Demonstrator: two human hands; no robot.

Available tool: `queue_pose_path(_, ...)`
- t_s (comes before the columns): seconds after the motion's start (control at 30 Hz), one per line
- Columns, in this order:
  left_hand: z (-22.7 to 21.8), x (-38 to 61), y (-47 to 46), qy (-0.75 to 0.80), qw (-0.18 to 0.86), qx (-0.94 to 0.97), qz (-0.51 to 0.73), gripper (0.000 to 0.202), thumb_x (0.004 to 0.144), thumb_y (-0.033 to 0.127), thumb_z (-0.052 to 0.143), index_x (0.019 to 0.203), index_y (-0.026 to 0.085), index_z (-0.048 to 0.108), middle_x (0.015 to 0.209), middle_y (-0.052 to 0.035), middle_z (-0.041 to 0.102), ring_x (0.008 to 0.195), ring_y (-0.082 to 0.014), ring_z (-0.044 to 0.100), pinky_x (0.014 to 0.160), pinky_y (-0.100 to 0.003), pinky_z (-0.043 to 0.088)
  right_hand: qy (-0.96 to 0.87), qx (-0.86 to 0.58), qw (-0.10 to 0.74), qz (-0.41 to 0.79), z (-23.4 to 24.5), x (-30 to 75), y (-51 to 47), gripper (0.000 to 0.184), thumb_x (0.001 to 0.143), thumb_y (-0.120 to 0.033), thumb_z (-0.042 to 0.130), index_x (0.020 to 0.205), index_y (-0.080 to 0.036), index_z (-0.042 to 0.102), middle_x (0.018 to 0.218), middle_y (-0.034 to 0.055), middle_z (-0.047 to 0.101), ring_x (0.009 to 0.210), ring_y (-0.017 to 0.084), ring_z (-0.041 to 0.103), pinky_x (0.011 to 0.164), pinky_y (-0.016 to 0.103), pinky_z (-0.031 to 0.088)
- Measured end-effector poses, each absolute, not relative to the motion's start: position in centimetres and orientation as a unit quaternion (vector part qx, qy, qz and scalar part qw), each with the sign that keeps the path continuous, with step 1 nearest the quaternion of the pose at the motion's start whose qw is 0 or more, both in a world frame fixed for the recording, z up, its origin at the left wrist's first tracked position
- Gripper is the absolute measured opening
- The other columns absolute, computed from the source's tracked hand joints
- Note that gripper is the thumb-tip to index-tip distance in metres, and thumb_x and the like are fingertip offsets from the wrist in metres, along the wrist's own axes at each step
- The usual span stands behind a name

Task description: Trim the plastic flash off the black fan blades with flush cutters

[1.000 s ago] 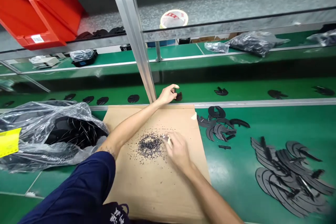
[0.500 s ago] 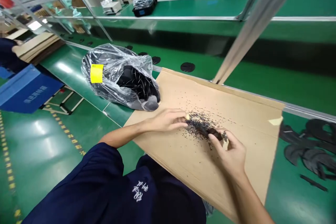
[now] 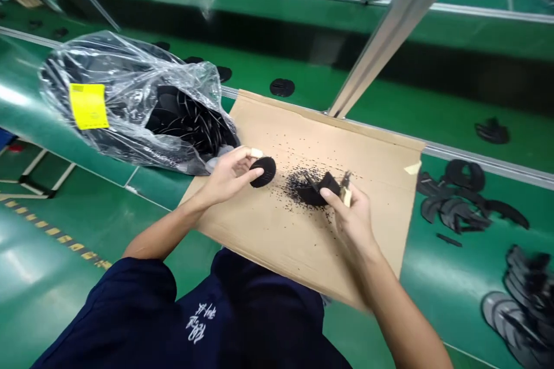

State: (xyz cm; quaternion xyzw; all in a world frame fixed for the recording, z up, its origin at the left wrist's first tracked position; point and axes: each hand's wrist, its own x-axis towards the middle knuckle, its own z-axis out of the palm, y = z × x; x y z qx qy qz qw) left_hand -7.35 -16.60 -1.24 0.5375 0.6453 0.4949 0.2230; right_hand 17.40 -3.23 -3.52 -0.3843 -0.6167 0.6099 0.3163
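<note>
Between the thumb and fingers of my left hand (image 3: 229, 176) is a small round black disc (image 3: 263, 172), held above the left part of the cardboard. My right hand (image 3: 357, 216) pinches a black curved piece (image 3: 318, 191) over a heap of black crumbs (image 3: 296, 181). A small dark-tipped tool (image 3: 347, 180) sticks up from the right fingers; its kind cannot be made out. Pale tape wraps a fingertip on my left hand, and something pale shows at the right fingers. The two hands are apart, with crumbs scattered between them on the cardboard sheet (image 3: 268, 230).
A clear plastic bag (image 3: 130, 109) full of black discs lies at the left, bearing a yellow label (image 3: 89, 106). Black curved scraps (image 3: 454, 207) lie right of the cardboard, with stacked dark pieces (image 3: 519, 311) nearer. A metal post (image 3: 381, 52) rises behind the cardboard's far edge.
My left hand has drawn away from the right and now shows a separate disc in its fingers. A curved piece stays in my right hand. The camera has turned rightward and down.
</note>
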Motion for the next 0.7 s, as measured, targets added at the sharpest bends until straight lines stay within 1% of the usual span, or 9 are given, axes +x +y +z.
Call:
queue_pose_path(0.07, -1.6, -5.6, -14.9, 0.59, 0.326, 0.478, 0.564, 0.03, 0.091, 0.04, 0.071, 0.109, 0.019, 0.06, 0.095, -0.0028, 0.068, 0.08, -0.0135, 0.067, 0.072, -0.026, 0.057, -0.625, -0.375, 0.311, 0.61, -3.7, 17.3, -3.6, 0.041, 0.077, -0.059, 0.08, 0.086, -0.022, 0.066, 0.07, -0.0037, 0.055, 0.064, 0.014, 0.048, 0.063, 0.03, 0.043)
queue_pose_path(0.13, -2.2, -4.2, -13.0, 0.564, 0.374, 0.435, 0.594, 0.035, 0.088, 0.04, 0.073, 0.113, 0.019, 0.06, 0.097, -0.0031, 0.069, 0.081, -0.0134, 0.068, 0.072, -0.025, 0.057, -0.679, -0.362, 0.332, 0.546, -3.7, 17.6, -3.8, 0.032, 0.084, -0.052, 0.076, 0.092, -0.023, 0.067, 0.072, -0.0028, 0.059, 0.064, 0.015, 0.052, 0.062, 0.031, 0.044)
queue_pose_path(0.23, -3.1, -3.1, -10.9, 0.561, 0.395, 0.401, 0.607, 0.04, 0.086, 0.036, 0.074, 0.12, 0.02, 0.061, 0.097, -0.0031, 0.069, 0.081, -0.0134, 0.067, 0.072, -0.025, 0.056, -0.805, -0.258, 0.425, 0.324, -3.9, 18.2, -3.8, 0.008, 0.093, -0.032, 0.067, 0.096, -0.025, 0.068, 0.083, 0.0016, 0.071, 0.069, 0.017, 0.059, 0.062, 0.031, 0.044)
queue_pose_path(0.27, -3.4, -2.8, -10.4, 0.56, 0.403, 0.398, 0.604, 0.035, 0.086, 0.035, 0.074, 0.116, 0.02, 0.064, 0.097, -0.0036, 0.069, 0.083, -0.0141, 0.067, 0.074, -0.026, 0.056, -0.834, -0.211, 0.453, 0.234, -4.0, 18.5, -3.7, 0.004, 0.094, -0.026, 0.065, 0.097, -0.026, 0.069, 0.087, 0.0026, 0.074, 0.07, 0.016, 0.06, 0.063, 0.032, 0.044)
queue_pose_path(0.33, -3.7, -2.5, -10.1, 0.556, 0.432, 0.404, 0.583, 0.024, 0.088, 0.039, 0.071, 0.099, 0.018, 0.071, 0.097, -0.0052, 0.071, 0.087, -0.0161, 0.067, 0.078, -0.029, 0.056, -0.865, -0.144, 0.472, 0.091, -4.3, 19.0, -3.5, 0.013, 0.094, -0.017, 0.062, 0.097, -0.027, 0.069, 0.091, 0.0027, 0.077, 0.07, 0.015, 0.059, 0.065, 0.032, 0.042)
queue_pose_path(0.37, -3.8, -2.2, -10.2, 0.553, 0.45, 0.411, 0.568, 0.025, 0.089, 0.042, 0.068, 0.092, 0.017, 0.072, 0.096, -0.0058, 0.072, 0.087, -0.0168, 0.067, 0.079, -0.03, 0.055, -0.874, -0.137, 0.463, 0.053, -4.4, 19.2, -3.4, 0.016, 0.094, -0.015, 0.061, 0.097, -0.028, 0.07, 0.091, 0.002, 0.078, 0.069, 0.015, 0.058, 0.067, 0.032, 0.042)
queue_pose_path(0.47, -3.9, -1.6, -10.6, 0.535, 0.48, 0.447, 0.532, 0.037, 0.09, 0.053, 0.068, 0.088, 0.017, 0.075, 0.09, -0.006, 0.072, 0.082, -0.0165, 0.066, 0.076, -0.03, 0.054, -0.901, -0.182, 0.383, 0.095, -4.9, 19.5, -3.4, 0.019, 0.097, -0.019, 0.059, 0.094, -0.032, 0.073, 0.093, 0.0009, 0.079, 0.073, 0.015, 0.058, 0.072, 0.034, 0.044)
queue_pose_path(0.57, -4.2, -1.3, -10.7, 0.539, 0.433, 0.478, 0.542, 0.039, 0.085, 0.056, 0.075, 0.083, 0.017, 0.074, 0.085, -0.0048, 0.071, 0.08, -0.0152, 0.064, 0.077, -0.03, 0.053, -0.892, -0.244, 0.32, 0.208, -5.1, 19.4, -3.7, 0.017, 0.095, -0.025, 0.06, 0.092, -0.033, 0.075, 0.097, 0.0033, 0.078, 0.076, 0.018, 0.06, 0.074, 0.039, 0.047)
queue_pose_path(0.7, -4.7, -1.6, -10.5, 0.577, 0.357, 0.452, 0.579, 0.041, 0.085, 0.059, 0.074, 0.083, 0.018, 0.074, 0.084, -0.0042, 0.07, 0.082, -0.0155, 0.065, 0.079, -0.032, 0.054, -0.794, -0.333, 0.401, 0.313, -4.8, 19.0, -3.8, 0.016, 0.091, -0.03, 0.063, 0.101, -0.028, 0.075, 0.109, 0.0099, 0.071, 0.082, 0.022, 0.062, 0.072, 0.042, 0.053)
